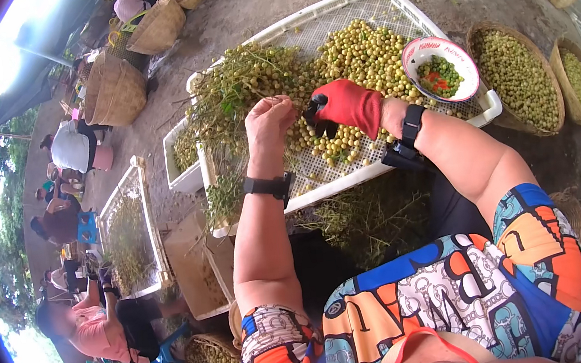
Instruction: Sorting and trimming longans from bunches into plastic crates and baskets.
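Note:
My bare left hand [270, 124] pinches a thin fruit stem at the near edge of a heap of stalked fruit [250, 77]. Close to its right, my right hand [346, 106] wears a red glove with black fingertips. Its fingers are curled, and whether anything sits between them is hidden. Both hands are over a white perforated plastic tray [329, 190]. Loose round yellow-green fruits [361, 47] cover the tray's middle and right. An enamel bowl [409, 61] with a red-patterned rim stands at the right side, holding small green fruits and some orange-red bits.
Wicker baskets of fruit [517, 77] stand to the right. A white box [186, 178] adjoins the tray's left side. Bare stems [365, 216] lie below the tray. At left a person in a pink shirt [96, 328] sits by another tray [152, 225]. Large baskets [113, 89] stand behind.

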The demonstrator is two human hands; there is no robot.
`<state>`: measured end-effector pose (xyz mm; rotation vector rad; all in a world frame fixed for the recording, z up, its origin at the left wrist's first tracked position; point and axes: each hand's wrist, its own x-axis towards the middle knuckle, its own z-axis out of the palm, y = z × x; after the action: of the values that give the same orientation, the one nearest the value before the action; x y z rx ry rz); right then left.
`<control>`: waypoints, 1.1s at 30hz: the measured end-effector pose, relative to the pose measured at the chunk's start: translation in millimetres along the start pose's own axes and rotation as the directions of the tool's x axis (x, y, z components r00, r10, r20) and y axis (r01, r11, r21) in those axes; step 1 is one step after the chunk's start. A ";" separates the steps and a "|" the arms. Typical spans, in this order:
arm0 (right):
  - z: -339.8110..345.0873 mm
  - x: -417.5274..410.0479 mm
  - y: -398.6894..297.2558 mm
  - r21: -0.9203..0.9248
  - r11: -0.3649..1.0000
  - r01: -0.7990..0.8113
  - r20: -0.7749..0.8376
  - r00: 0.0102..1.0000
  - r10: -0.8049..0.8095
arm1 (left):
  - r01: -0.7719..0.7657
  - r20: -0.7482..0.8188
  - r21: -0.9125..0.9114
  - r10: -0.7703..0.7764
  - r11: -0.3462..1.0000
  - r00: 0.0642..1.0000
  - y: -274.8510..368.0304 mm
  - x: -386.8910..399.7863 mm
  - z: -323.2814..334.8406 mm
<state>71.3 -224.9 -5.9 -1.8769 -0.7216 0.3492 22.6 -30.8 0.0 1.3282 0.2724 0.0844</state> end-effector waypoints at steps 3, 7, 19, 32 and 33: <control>-12.2 1.3 -16.6 -0.481 0.876 0.036 -0.030 0.998 -0.058 | -0.009 -0.084 -0.060 0.004 0.998 0.996 4.1 -6.0 -6.2; -37.1 4.7 57.1 -0.673 0.739 -0.036 -0.051 0.999 0.002 | 0.000 -0.194 0.062 0.012 0.998 0.981 5.6 5.6 -21.9; -38.8 -0.9 28.1 -0.737 0.674 0.043 0.078 0.997 0.022 | 0.303 -0.293 0.953 -0.248 0.004 0.923 -53.5 20.2 -66.1; -39.9 1.7 11.9 -0.185 0.936 0.298 -0.145 0.934 -0.326 | 0.124 -0.028 0.510 -0.127 0.851 0.991 23.7 -22.5 -14.3; -40.0 1.3 7.5 -0.231 0.913 0.336 -0.109 0.924 -0.367 | 0.111 -0.027 0.516 -0.113 0.850 0.993 23.6 -23.1 -8.8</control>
<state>96.4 -255.4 3.8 -1.8951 -1.0042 -0.1042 0.3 -21.7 24.3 1.8464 0.3862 -0.1001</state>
